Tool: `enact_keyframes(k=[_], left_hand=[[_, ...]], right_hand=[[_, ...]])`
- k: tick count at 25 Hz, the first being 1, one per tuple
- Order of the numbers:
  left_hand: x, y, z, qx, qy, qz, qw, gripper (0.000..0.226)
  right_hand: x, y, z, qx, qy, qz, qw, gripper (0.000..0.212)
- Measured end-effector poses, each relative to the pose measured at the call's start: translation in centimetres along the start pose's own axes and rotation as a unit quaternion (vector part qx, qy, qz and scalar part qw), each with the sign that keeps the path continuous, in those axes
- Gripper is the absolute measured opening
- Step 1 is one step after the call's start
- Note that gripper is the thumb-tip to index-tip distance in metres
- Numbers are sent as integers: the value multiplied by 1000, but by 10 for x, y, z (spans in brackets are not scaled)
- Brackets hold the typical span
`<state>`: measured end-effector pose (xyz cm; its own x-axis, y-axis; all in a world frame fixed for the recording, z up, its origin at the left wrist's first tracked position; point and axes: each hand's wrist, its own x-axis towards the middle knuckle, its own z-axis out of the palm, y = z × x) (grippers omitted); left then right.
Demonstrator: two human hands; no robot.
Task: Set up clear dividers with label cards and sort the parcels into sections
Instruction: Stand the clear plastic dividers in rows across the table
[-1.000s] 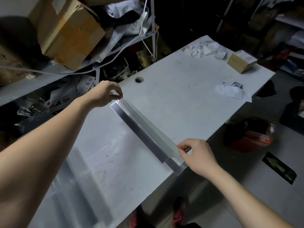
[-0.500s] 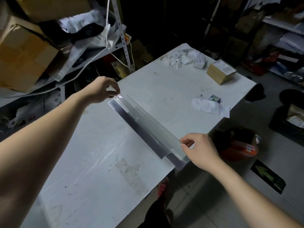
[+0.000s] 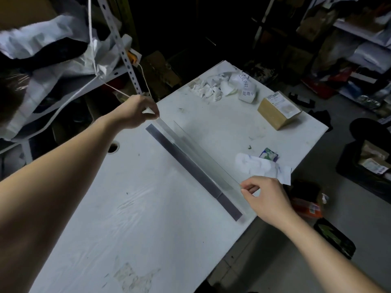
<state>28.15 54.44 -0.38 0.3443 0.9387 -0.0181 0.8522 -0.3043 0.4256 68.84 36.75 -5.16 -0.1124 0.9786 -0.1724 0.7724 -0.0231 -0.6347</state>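
The white counter [image 3: 148,218] is crossed diagonally by the clear divider [image 3: 191,166], which appears to be stood on its dark base strip. Its far end is pinched by the left hand [image 3: 135,112] and its near end by the right hand [image 3: 268,197], with fingertips closed on the top edge. It is best held level and seated with both ends together, clear of the boxed parcel [image 3: 278,109] and crumpled papers [image 3: 213,87].

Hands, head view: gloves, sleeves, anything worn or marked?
Nothing is worn. The left hand and right hand are bare, with no gloves and no rings visible. The left arm and right arm are bare to the frame edge, with no sleeves, watch, wristband, cables or markings.
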Motion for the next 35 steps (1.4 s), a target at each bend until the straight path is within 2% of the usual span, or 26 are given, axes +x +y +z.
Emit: enact_keyframes(k=[7, 17, 28, 35], left_hand=[[82, -19, 25, 0, -32, -3, 999, 10], [134, -34, 37, 10, -27, -30, 999, 8], [146, -52, 57, -32, -3, -8, 999, 11], [149, -55, 58, 37, -3, 9, 999, 19]], right_hand=[[41, 34, -9, 19, 2, 29, 999, 15], [69, 54, -11, 41, 32, 12, 999, 20], [74, 52, -10, 30, 37, 6, 999, 19], [72, 49, -7, 35, 49, 6, 998, 18]])
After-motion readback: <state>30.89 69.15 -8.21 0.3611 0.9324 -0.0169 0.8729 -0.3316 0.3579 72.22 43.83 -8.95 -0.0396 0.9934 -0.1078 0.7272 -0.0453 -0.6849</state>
